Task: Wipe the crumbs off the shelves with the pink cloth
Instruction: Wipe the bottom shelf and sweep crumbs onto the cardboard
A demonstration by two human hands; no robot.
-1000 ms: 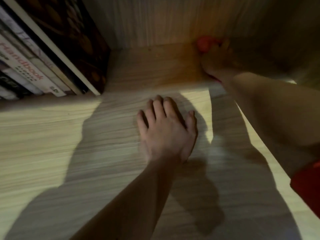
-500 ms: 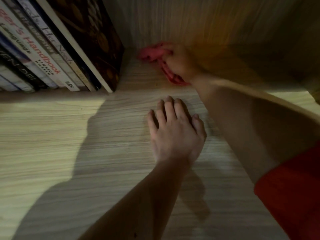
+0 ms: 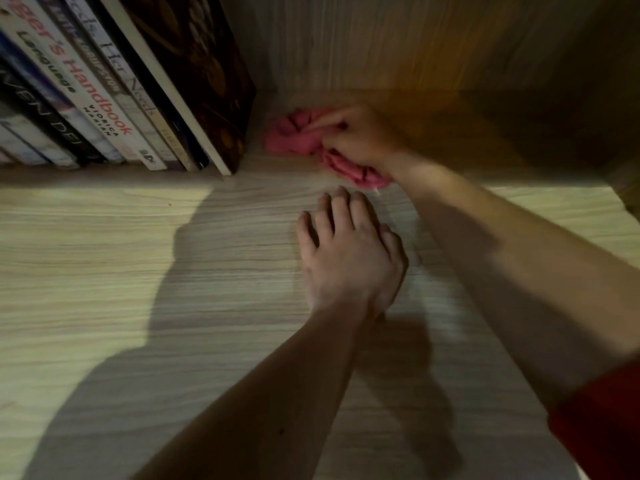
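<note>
A row of books (image 3: pixel 104 98) fills the upper left, spines facing out and all tilted the same way. The dark-covered book (image 3: pixel 207 64) at the right end has a brownish pattern and pale page edges. Further left come a pale spine (image 3: pixel 138 91) reading "Her Needs", a white spine (image 3: pixel 98 98) with "Handbook" in red, and a black spine (image 3: pixel 45 124) with white letters. A wood-grain back panel (image 3: pixel 381 39) rises behind.

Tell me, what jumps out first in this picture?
The bright pink cloth stands out, bunched in the right hand at the back of the shelf, close to the leaning books. Nearer the front, the left hand rests on the wood.
</note>
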